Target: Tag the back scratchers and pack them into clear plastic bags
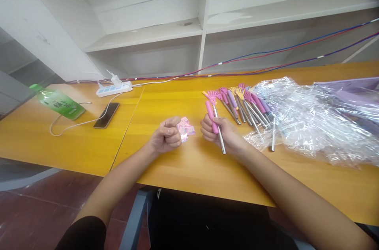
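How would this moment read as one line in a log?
left hand: closed by pink stickers | right hand: grips pink-handled back scratcher | more scratchers beside plastic wrap

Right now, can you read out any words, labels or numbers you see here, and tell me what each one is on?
Nothing reads clearly.
Green pouch: white characters on the front, too blurred to read.
Pink stickers by the left hand: printed marks, too small to read.
Power strip: no legible marking.
Phone: screen dark, no text.
Pink scratcher in the right hand: no visible print.
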Action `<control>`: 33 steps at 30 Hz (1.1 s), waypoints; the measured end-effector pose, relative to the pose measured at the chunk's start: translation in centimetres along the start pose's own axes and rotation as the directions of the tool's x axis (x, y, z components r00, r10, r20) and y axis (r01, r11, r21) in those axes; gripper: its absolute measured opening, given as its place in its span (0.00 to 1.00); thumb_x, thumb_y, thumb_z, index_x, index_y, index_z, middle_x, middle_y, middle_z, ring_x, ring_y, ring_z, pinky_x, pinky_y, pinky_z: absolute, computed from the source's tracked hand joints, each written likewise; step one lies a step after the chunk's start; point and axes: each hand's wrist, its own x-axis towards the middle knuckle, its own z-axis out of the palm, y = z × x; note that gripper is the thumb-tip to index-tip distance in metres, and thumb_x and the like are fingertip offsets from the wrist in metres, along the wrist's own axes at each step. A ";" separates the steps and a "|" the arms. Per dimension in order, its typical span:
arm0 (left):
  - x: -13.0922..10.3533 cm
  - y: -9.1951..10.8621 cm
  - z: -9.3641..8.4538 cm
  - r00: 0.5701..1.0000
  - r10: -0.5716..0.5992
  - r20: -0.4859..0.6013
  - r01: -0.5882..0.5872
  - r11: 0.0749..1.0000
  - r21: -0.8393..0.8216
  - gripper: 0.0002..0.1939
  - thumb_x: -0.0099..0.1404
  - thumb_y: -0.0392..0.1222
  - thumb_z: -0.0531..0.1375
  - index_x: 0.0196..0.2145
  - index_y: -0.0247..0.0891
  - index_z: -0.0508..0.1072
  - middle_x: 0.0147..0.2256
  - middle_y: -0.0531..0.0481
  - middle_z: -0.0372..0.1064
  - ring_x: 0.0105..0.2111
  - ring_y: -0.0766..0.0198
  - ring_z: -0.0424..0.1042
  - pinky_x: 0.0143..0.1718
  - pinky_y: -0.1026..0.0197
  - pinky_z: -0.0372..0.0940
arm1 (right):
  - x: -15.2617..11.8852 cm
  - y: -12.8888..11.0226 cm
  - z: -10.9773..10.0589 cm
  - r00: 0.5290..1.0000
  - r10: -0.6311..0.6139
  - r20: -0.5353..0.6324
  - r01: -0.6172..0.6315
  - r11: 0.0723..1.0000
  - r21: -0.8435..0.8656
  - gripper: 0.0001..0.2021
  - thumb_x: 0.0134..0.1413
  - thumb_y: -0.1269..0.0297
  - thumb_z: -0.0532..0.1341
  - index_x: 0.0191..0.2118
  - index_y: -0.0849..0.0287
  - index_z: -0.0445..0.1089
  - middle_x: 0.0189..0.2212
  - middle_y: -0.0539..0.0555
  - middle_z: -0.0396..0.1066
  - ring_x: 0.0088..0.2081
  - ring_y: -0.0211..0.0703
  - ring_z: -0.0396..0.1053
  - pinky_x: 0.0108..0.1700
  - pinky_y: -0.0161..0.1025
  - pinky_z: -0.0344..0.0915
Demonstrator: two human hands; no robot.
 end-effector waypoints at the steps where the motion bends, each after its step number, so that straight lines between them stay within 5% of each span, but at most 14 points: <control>1: 0.0 0.0 0.1 1.000 -0.005 0.004 0.005 1.000 -0.015 0.29 0.51 0.37 0.71 0.27 0.44 0.48 0.16 0.69 0.29 0.12 0.76 0.27 0.14 0.67 0.31 | 0.0 0.0 0.0 1.000 0.000 -0.002 0.000 1.000 0.006 0.18 0.68 0.61 0.54 0.25 0.56 0.54 0.21 0.43 0.44 0.20 0.33 0.36 0.22 0.34 0.40; 9: -0.3 -0.5 0.5 0.999 -0.039 -0.002 0.039 0.999 0.005 0.30 0.49 0.37 0.76 0.30 0.44 0.54 0.18 0.68 0.35 0.14 0.76 0.34 0.15 0.69 0.40 | -0.2 -0.2 0.0 0.999 0.008 -0.034 -0.009 1.000 -0.007 0.18 0.67 0.60 0.55 0.26 0.55 0.52 0.21 0.43 0.43 0.21 0.35 0.35 0.22 0.34 0.41; 14: -0.4 -0.8 0.2 1.000 -0.004 0.013 0.003 0.996 0.092 0.30 0.54 0.39 0.76 0.29 0.44 0.53 0.16 0.70 0.35 0.13 0.77 0.32 0.14 0.70 0.40 | -0.2 0.1 0.2 0.999 0.005 -0.053 -0.007 0.999 -0.035 0.17 0.67 0.62 0.55 0.25 0.56 0.55 0.21 0.44 0.45 0.21 0.35 0.37 0.23 0.35 0.41; 26: -0.2 -0.5 0.6 0.998 -0.039 -0.053 0.041 0.999 0.029 0.30 0.48 0.39 0.76 0.29 0.44 0.54 0.17 0.69 0.32 0.13 0.76 0.33 0.14 0.70 0.41 | -0.1 0.5 0.1 0.999 0.015 -0.038 -0.018 0.996 -0.085 0.19 0.70 0.60 0.54 0.25 0.56 0.54 0.22 0.45 0.44 0.21 0.35 0.37 0.23 0.35 0.41; 33: 0.0 -0.5 0.7 1.000 0.009 -0.008 -0.009 0.996 0.086 0.29 0.57 0.40 0.72 0.28 0.44 0.50 0.16 0.69 0.34 0.13 0.77 0.30 0.14 0.70 0.39 | -0.1 0.6 0.1 0.999 0.020 -0.040 -0.023 0.997 -0.069 0.17 0.69 0.62 0.53 0.25 0.56 0.57 0.22 0.45 0.45 0.21 0.35 0.38 0.24 0.35 0.41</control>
